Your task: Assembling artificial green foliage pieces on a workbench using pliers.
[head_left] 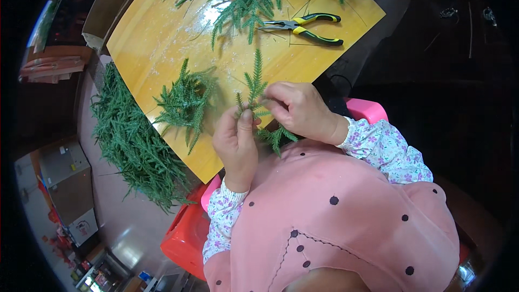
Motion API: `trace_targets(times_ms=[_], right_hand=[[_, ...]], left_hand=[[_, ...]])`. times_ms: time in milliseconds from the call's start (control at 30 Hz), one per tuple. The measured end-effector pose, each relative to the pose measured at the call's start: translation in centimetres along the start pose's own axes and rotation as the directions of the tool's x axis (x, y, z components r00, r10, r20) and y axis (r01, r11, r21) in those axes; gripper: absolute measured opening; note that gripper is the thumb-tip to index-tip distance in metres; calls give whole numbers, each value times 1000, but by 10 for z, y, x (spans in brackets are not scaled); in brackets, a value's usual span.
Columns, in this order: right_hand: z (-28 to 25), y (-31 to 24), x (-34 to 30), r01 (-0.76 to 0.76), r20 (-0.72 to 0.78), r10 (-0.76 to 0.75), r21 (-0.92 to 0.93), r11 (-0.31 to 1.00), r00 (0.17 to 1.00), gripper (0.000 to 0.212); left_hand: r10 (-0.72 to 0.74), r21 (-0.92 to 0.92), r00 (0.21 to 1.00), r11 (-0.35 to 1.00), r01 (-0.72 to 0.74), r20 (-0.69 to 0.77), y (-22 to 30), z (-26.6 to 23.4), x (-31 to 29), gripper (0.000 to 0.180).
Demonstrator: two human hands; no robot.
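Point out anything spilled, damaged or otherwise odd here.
White flecks are scattered across the yellow tabletop, mostly left of the pliers, like spilled debris; what they are, I can't tell. Thin dark strands also lie loose near the pliers. The green sprig in the left hand shows no obvious damage.

On my feed: pink garment [324, 176], black round dots [334, 200], dark wavy trim line [325, 242]. White sleeves [388, 148], purple-blue floral print, gathered cuffs [234, 194]. I log left hand [236, 143], right hand [300, 111] bare.
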State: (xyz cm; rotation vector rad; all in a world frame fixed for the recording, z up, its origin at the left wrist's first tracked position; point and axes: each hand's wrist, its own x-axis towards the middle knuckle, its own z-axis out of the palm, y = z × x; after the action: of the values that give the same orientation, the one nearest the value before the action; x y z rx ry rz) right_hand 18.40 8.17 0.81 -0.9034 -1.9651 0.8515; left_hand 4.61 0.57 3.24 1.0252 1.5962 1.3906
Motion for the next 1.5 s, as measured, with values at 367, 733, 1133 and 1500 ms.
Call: trace_targets(times_ms=[367,733,1133,1500], right_hand=[[-8,5,-3,283,107,-264,-273,919,959,14],[-16,12,-7,464,210,-415,-337,819,885,13],[-7,0,3,510,-34,-586,-451,732,810,19],[-17,-1,-5,-2,322,-26,86,996,946,17]], left_hand=[[-137,-6,979,990,139,149,-5,-1,7,19],[-351,-38,886,924,379,303,-8,-4,14,23],[-236,-146,906,942,302,351,-17,-7,23,30],[193,502,934,801,-327,300,-15,-6,15,31]])
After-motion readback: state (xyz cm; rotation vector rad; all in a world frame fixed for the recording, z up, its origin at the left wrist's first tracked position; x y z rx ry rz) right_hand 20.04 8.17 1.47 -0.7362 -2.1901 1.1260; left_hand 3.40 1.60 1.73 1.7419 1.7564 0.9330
